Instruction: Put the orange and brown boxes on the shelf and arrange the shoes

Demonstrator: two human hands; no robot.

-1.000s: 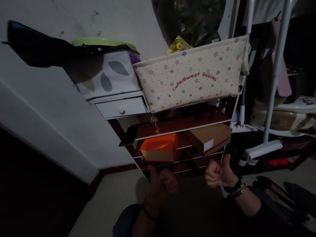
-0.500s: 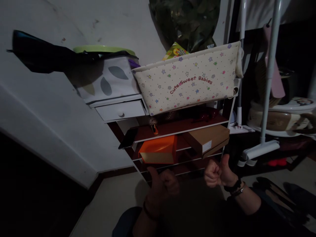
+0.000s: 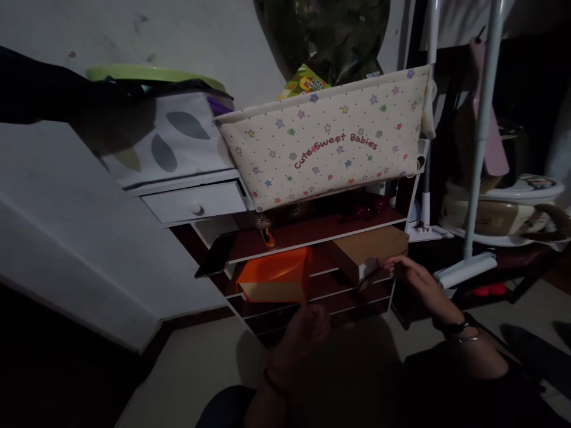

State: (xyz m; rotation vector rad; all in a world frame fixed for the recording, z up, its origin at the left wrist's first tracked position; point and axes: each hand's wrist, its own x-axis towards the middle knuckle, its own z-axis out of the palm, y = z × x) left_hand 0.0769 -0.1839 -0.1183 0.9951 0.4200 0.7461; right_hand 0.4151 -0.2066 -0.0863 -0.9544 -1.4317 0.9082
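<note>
Left hand [image 3: 303, 330]: raised in shadow below the shelf unit [image 3: 312, 235], in front of the orange box [image 3: 276, 279]. Fingers are loosely curled and hold nothing; contact with the box cannot be confirmed in the dim light. In the earlier frames this hand was a closed fist with the thumb up; the thumb is now lowered.

Right hand [image 3: 414, 279]: extended forward, fingers open and spread. Fingertips [image 3: 392, 266] touch the near corner of the brown cardboard box [image 3: 366, 252]; no closed grip is visible. Earlier this hand was also a thumb-up fist, held clear of the shelves. Dark bands sit on the wrist.

The brown cardboard box lies on the second shelf from the top, right side, protruding past the shelf edge, just beside the orange box on the same level.

Above: a dark flat object [image 3: 216, 257] overhangs the left end of the upper red shelf. A star-printed fabric bin [image 3: 330, 142] rests on top, beside a leaf-patterned box [image 3: 165, 137] over a white drawer [image 3: 196, 202].

Limited visibility: the lower shelves and the forearms are lost in shadow. A dark shape at upper left is cut off by the frame edge. The items right of the white pole [image 3: 479, 131] are hard to make out.
</note>
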